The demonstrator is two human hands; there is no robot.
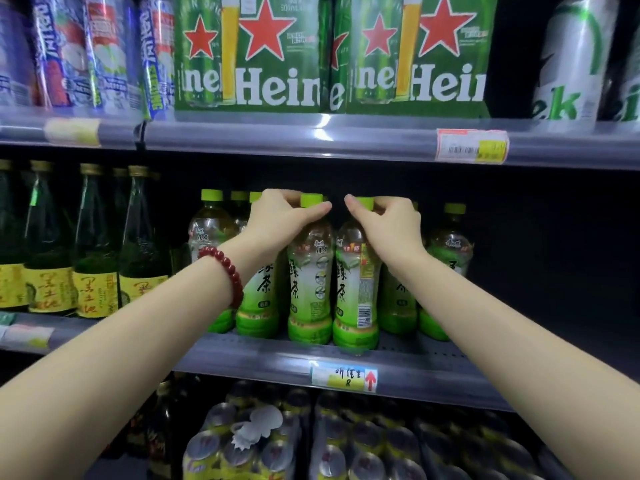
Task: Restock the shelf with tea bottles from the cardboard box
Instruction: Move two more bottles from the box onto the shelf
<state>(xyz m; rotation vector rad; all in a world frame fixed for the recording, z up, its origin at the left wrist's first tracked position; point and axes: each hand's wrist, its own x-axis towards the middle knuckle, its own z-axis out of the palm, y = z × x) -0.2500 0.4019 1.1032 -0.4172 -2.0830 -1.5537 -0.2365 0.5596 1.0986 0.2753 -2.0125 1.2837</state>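
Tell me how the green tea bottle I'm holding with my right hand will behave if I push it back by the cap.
The green tea bottle is tall and narrow, so pushed at the cap, where your right hand grips it, it would probably tip rather than slide. It looks full, so likely fairly heavy. The clear plastic wall should flex, not break.

Tea bottles [310, 271] — lime-green caps, green-and-white labels; dark red bead bracelet [227, 271]; green cartons [249, 53] — red stars, white lettering.
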